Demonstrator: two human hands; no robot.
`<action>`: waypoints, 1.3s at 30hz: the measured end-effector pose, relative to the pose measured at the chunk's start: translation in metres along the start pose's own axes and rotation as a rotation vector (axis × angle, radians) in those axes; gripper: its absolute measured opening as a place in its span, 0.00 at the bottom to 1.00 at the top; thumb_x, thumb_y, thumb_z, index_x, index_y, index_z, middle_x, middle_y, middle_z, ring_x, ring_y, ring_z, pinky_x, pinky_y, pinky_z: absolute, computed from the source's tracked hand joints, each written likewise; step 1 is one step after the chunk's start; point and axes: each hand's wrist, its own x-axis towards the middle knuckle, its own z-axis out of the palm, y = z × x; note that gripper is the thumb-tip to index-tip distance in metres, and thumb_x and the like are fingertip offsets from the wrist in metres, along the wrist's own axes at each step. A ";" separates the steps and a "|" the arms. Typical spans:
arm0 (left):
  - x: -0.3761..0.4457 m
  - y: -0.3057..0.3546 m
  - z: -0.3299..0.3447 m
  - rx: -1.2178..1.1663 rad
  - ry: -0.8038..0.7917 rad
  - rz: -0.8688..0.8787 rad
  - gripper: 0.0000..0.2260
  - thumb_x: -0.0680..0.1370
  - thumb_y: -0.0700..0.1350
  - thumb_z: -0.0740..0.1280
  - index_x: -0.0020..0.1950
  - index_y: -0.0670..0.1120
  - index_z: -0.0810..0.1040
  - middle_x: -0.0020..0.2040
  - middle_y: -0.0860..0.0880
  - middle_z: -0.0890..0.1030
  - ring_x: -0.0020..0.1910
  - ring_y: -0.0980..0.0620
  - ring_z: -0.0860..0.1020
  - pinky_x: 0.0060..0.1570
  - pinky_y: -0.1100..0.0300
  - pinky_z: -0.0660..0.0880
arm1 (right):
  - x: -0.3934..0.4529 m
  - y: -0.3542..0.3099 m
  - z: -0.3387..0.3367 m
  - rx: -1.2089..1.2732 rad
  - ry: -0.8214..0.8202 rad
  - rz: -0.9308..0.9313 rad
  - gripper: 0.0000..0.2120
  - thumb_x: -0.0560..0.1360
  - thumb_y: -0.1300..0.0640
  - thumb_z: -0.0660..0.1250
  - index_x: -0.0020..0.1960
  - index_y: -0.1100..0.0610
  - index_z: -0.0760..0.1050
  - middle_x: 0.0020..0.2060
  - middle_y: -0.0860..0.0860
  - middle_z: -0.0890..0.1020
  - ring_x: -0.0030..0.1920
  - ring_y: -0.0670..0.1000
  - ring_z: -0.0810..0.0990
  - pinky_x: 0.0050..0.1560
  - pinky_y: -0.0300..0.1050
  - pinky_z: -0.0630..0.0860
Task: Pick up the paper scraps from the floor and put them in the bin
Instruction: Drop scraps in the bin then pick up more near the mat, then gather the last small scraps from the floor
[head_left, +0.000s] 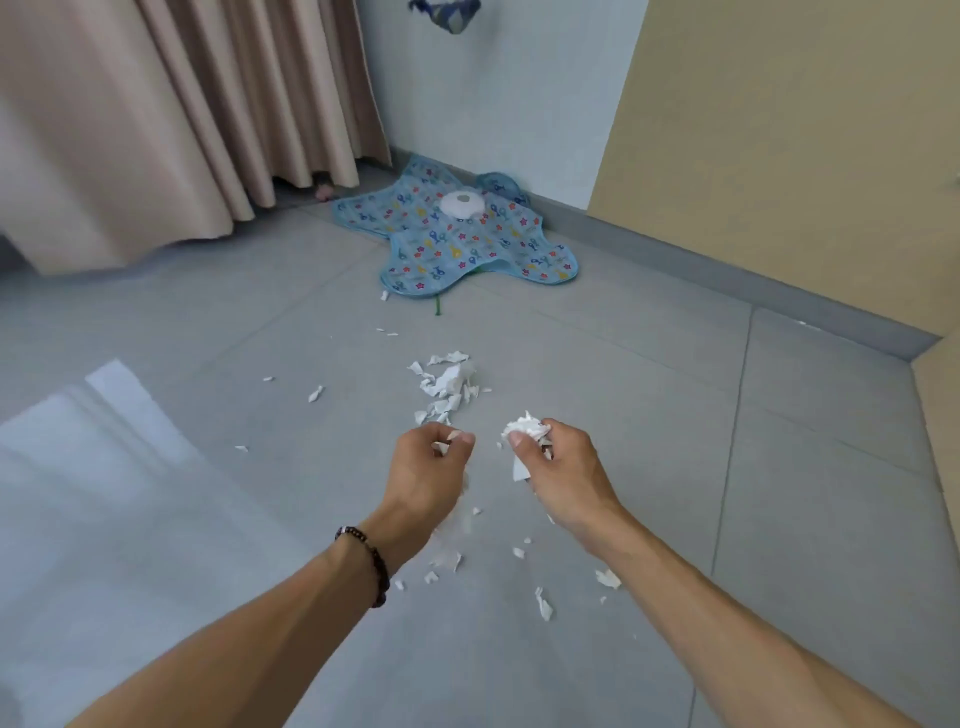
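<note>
White torn paper scraps (445, 385) lie in a loose pile on the grey tiled floor, just beyond my hands. More small scraps (543, 604) are scattered below my wrists and out to the left (315, 394). My right hand (558, 470) is closed around a crumpled bunch of white scraps (525, 430) that sticks out above the thumb. My left hand (426, 467), with a dark bead bracelet on the wrist, is closed on a few small scraps at its fingertips. No bin is in view.
A blue patterned cloth (457, 244) lies flat near the far wall with a white round object (462, 203) on it. Beige curtains (171, 114) hang at the left. A yellow wall (800, 156) runs along the right.
</note>
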 end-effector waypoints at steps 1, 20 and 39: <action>-0.003 0.013 -0.017 -0.043 0.008 -0.012 0.10 0.79 0.45 0.65 0.40 0.42 0.74 0.26 0.48 0.70 0.19 0.55 0.65 0.20 0.67 0.62 | -0.001 -0.022 0.005 0.007 -0.027 -0.025 0.15 0.77 0.50 0.64 0.38 0.58 0.71 0.28 0.49 0.72 0.28 0.50 0.68 0.31 0.42 0.65; -0.171 0.069 -0.518 -0.328 0.775 -0.070 0.07 0.78 0.42 0.66 0.49 0.37 0.79 0.28 0.47 0.69 0.18 0.54 0.66 0.17 0.68 0.61 | -0.131 -0.399 0.343 0.260 -0.695 -0.230 0.11 0.78 0.54 0.64 0.40 0.58 0.69 0.25 0.51 0.65 0.24 0.49 0.59 0.23 0.37 0.55; -0.206 -0.045 -0.651 -0.020 1.051 -0.186 0.14 0.80 0.50 0.59 0.42 0.45 0.80 0.42 0.50 0.79 0.44 0.50 0.75 0.49 0.54 0.71 | -0.207 -0.456 0.506 -0.365 -0.828 -0.749 0.18 0.77 0.48 0.59 0.42 0.61 0.78 0.39 0.55 0.82 0.42 0.56 0.79 0.44 0.49 0.75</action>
